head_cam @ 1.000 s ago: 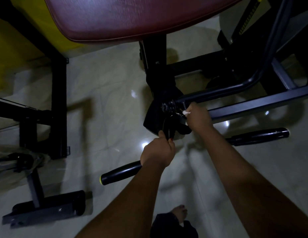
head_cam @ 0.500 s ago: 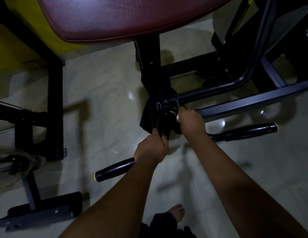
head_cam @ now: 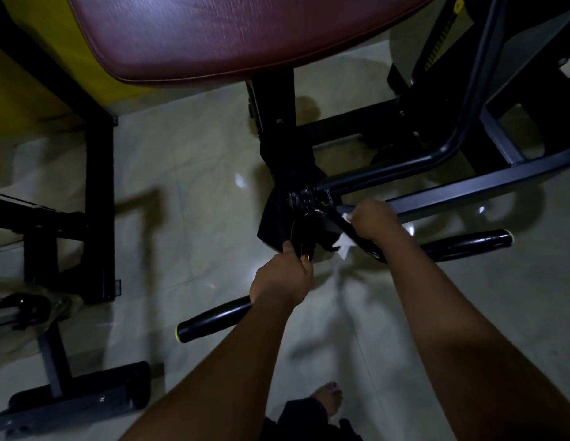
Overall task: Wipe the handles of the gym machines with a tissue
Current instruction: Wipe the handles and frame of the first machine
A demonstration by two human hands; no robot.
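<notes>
We log: crumpled white tissue (head_cam: 344, 247), gripped by right hand (head_cam: 374, 221); left hand (head_cam: 281, 279) clenches black looped handle (head_cam: 299, 232) (glossy); pale polished floor tiles (head_cam: 197, 192).

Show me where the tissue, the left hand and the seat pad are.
tissue (head_cam: 344, 247): head view, on the loose white end hanging down.
left hand (head_cam: 282, 281): head view, on the back of the hand.
seat pad (head_cam: 245, 33): head view, on the middle of its red top.
</notes>
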